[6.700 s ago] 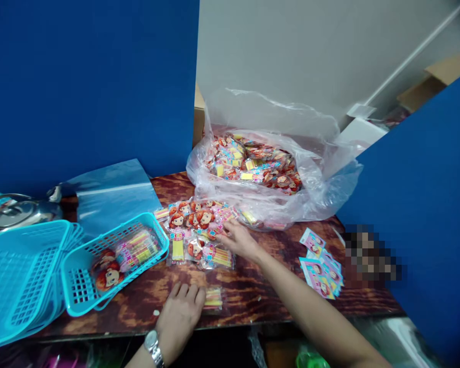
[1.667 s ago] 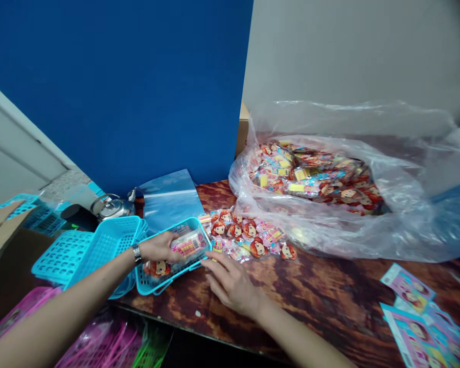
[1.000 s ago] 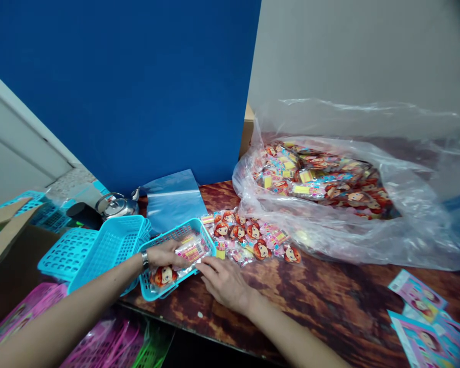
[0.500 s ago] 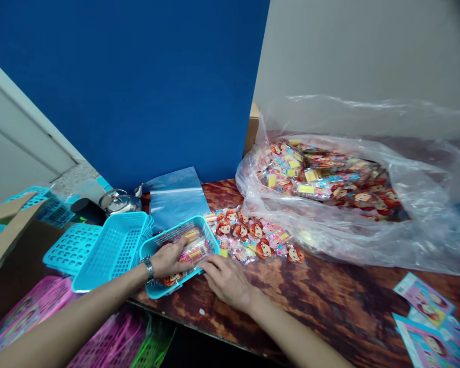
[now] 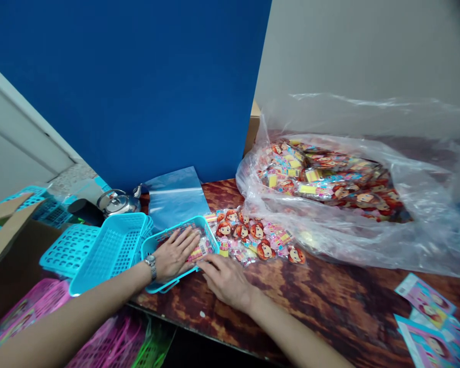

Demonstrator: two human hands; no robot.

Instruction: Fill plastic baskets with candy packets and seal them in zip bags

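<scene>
2 bare hands work at a light-blue plastic basket (image 5: 212, 236) near the front edge of a dark, red-brown patterned table (image 5: 310, 301). The basket holds clear-wrapped packets (image 5: 201, 249) printed in pink and yellow, partly hidden by the left hand (image 5: 176, 253). That hand lies palm down over them inside the basket, its fingers stretched out and slightly apart; a metal watch (image 5: 151, 267) circles its wrist. The right hand (image 5: 225, 278) is at the basket's near right corner, fingers bent and close together, thumb and forefinger tips at the rim; whether they pinch it cannot be told.

Just right of the basket, loose packets (image 5: 255, 232) showing a red-haired cartoon figure lie in an overlapping spread. Behind them and farther right, a large clear plastic bag (image 5: 348, 232) gapes open, filled with similar packets. Printed cards (image 5: 429, 306) overlap at the table's right. To the left of the basket stand nested blue baskets (image 5: 111, 245), with a shiny metal kettle (image 5: 120, 204) behind. A blue panel (image 5: 138, 92) rises at the back.
</scene>
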